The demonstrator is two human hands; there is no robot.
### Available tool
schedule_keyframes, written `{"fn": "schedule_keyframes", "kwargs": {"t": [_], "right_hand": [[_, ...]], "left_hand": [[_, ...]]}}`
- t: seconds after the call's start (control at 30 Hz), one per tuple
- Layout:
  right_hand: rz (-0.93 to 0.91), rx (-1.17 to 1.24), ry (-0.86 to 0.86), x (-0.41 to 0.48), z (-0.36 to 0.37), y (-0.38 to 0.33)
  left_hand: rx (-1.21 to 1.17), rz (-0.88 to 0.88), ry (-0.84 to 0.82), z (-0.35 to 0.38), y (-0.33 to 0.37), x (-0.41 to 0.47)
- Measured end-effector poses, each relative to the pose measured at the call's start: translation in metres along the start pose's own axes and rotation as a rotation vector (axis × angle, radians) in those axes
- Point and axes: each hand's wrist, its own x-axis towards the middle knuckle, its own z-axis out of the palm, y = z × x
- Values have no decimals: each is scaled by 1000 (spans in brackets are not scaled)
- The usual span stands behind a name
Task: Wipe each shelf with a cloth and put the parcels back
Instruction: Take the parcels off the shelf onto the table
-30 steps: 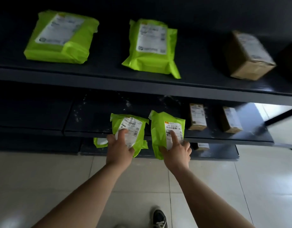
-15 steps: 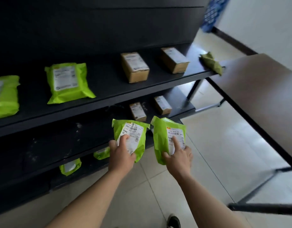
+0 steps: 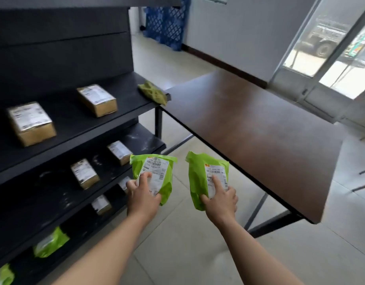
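Hands gripped one green parcel each: left hand (image 3: 143, 199), right hand (image 3: 219, 202). Dusty middle shelf (image 3: 54, 194) unwiped, cloth (image 3: 153, 92) idle.

Black shelf unit (image 3: 74, 128) beside a brown table (image 3: 259, 128)

Upper shelf: two brown boxes (image 3: 31, 123) and a green cloth (image 3: 153, 92) at its right end. Middle shelf (image 3: 54, 194): two small boxes (image 3: 85, 173), white smudges. Lower shelves: small boxes, green parcels (image 3: 50, 242). The table top carries nothing.
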Motion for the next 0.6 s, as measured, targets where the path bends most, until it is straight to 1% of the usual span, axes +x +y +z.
{"fn": "schedule_keyframes", "kwargs": {"t": [0.13,0.3,0.6], "right_hand": [[39,19,37,42,-48,38],[101,3,69,77,-88,75],[223,43,115,146,-117,107]], "left_hand": [[-5,58,-48,51,62,6],[1,70,-105,99,113,16],[73,82,-187,162,174,70]]}}
